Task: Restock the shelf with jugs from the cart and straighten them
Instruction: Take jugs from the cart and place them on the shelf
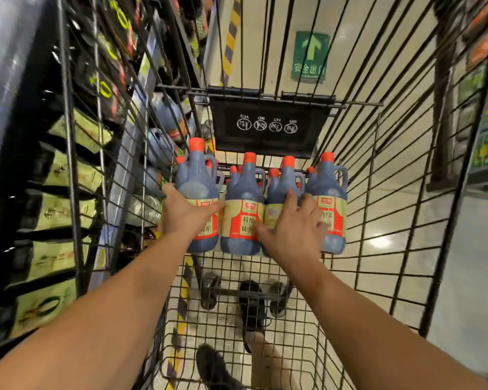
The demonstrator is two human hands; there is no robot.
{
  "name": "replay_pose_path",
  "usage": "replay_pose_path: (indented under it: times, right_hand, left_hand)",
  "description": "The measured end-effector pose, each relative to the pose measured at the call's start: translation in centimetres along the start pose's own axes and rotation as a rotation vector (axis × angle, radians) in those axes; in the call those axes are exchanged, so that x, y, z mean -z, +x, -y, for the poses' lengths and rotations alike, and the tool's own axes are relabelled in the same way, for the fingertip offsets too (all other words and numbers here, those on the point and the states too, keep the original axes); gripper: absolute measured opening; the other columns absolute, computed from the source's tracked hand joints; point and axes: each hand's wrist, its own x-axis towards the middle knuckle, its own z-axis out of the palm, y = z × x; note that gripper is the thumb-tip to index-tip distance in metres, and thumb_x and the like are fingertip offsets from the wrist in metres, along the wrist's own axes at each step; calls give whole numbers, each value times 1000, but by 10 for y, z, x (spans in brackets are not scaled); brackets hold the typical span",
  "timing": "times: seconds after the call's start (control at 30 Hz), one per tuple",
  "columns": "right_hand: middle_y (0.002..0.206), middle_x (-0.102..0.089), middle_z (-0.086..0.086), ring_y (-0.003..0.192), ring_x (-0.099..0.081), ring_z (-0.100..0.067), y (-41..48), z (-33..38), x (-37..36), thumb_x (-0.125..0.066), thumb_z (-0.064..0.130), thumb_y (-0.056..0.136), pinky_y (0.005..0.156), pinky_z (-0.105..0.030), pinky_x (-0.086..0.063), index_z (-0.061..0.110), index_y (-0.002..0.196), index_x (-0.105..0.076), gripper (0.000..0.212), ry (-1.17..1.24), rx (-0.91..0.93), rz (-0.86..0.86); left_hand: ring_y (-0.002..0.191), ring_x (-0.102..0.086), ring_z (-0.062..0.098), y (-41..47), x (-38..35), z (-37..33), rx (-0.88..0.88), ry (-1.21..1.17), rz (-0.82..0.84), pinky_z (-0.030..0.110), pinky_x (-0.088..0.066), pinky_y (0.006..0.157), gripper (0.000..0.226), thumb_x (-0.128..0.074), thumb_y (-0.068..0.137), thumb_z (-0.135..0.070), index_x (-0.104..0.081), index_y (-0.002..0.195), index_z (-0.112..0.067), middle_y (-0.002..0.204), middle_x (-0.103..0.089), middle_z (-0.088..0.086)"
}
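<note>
Supermarket aisle; jugs (265, 204) stand in the cart (378, 192) just below its black flap (268, 128). The left hand (185, 212) wraps the leftmost jug (197, 187); the right hand (290, 229) lies spread, not closed, on the third jug (282, 187). It is best to close round its body, then lift both upright toward the shelf (130, 130) left of the flap.

Black wire cart (268, 142), row of dark red-capped plastic jugs (243, 192), left hand (186, 213) gripping leftmost jug (197, 187), right hand (290, 232) spread against third.
</note>
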Motion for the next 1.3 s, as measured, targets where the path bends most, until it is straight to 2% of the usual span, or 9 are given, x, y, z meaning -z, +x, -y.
replay_pose_path:
  times: [0.17,0.37,0.63,0.73,0.83,0.9,1.0,1.1,1.3]
  right_hand:
    - [144,-30,-19,133,-26,-37,11,35,1,-50,73,78,103,-49,-31,12,145,-31,92,-109,107,12]
    - [159,-13,-19,144,-11,-38,29,63,-9,-37,86,75,110,-54,-21,3,151,-21,113,-210,58,199]
    - [149,-33,-20,131,-31,-36,20,75,-26,-47,86,67,103,-49,-30,9,140,-41,106,-275,45,32]
    - [141,-40,-22,128,-35,-37,18,78,-27,-52,84,67,97,-44,-34,12,142,-33,106,-259,94,51]
    - [146,-38,-22,138,-29,-39,16,81,-29,-56,74,76,102,-47,-34,15,149,-16,103,-187,144,139]
    - [143,-41,-18,136,-34,-37,13,84,-28,-60,68,78,97,-48,-41,18,151,-8,103,-95,150,207]
    - [139,-44,-17,128,-44,-37,6,83,-26,-69,59,77,83,-45,-47,21,150,-10,102,24,174,209]
    - [135,-44,-16,122,-50,-39,-4,75,-24,-72,54,76,83,-46,-48,19,147,-14,99,168,193,185]
    - [131,-48,-11,112,-56,-35,-29,62,3,-71,63,68,76,-43,-48,17,141,-24,98,300,237,91]
  left_hand:
    - [103,-61,28,-24,28,-7,-33,-7,-34,36,-46,75,116,-76,28,-74,-36,124,-23,117,-58,0]
    - [107,-60,27,-37,55,-8,-104,22,-58,44,-52,81,96,-90,48,-54,-39,124,-25,120,-59,0]
    - [107,-62,19,-54,70,3,-130,-116,-27,44,-54,85,87,-91,52,-44,-40,122,-33,117,-60,-10]
    - [103,-63,17,-61,71,8,-122,-165,-26,40,-54,83,84,-93,51,-40,-39,115,-38,108,-59,-15]
    - [103,-63,15,-67,71,13,-122,-196,-14,45,-55,86,84,-93,50,-38,-42,117,-35,112,-60,-12]
    - [101,-62,11,-72,71,16,-125,-198,-19,45,-56,85,85,-94,50,-39,-42,117,-38,112,-60,-15]
    - [103,-61,10,-80,73,21,-133,-198,-21,42,-55,86,87,-94,50,-40,-38,116,-45,113,-58,-18]
    - [106,-60,10,-88,78,25,-158,-191,-30,40,-54,86,88,-94,50,-42,-37,117,-46,115,-57,-18]
    - [93,-57,4,-111,94,22,-188,-211,-59,28,-47,74,83,-94,51,-44,-38,112,-46,99,-53,-30]
